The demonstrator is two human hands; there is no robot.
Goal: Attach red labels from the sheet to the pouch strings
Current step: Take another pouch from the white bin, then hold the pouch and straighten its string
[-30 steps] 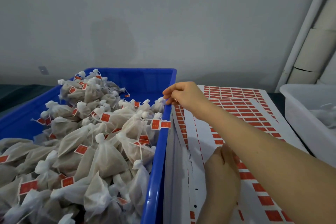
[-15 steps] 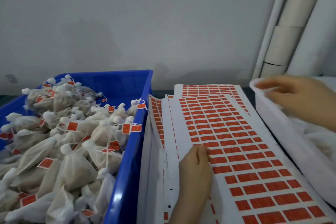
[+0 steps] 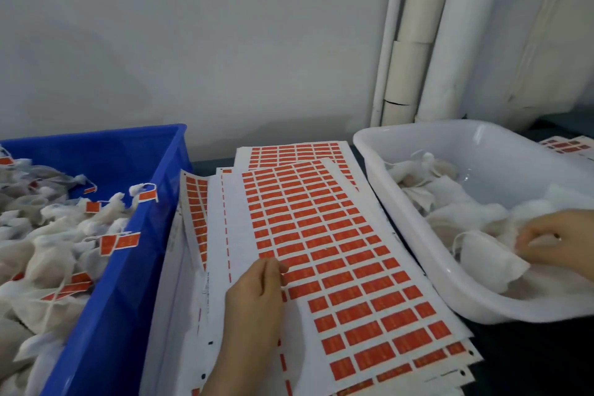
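A stack of white sheets with rows of red labels (image 3: pixel 337 251) lies between two bins. My left hand (image 3: pixel 257 296) rests flat on the top sheet's left part, fingers straight, fingertips at the first label column. On the right, a white tub (image 3: pixel 401 222) holds white mesh pouches without labels (image 3: pixel 482 254). My right hand (image 3: pixel 556 241) is inside the tub, its fingers curled on the gathered top of one pouch; motion blurs the grip. The blue crate (image 3: pixel 154 235) on the left is full of pouches with red labels (image 3: pixel 54 254) on their strings.
White pipes and cardboard tubes (image 3: pixel 408 42) stand against the grey wall behind the tub. Another label sheet (image 3: pixel 565 145) peeks out beyond the tub's far rim. The dark table (image 3: pixel 530 363) shows at the lower right.
My right hand left the blue crate, crossed over the sheets and went down into the white tub onto a pouch. The view swung right. My left hand stayed on the sheet.
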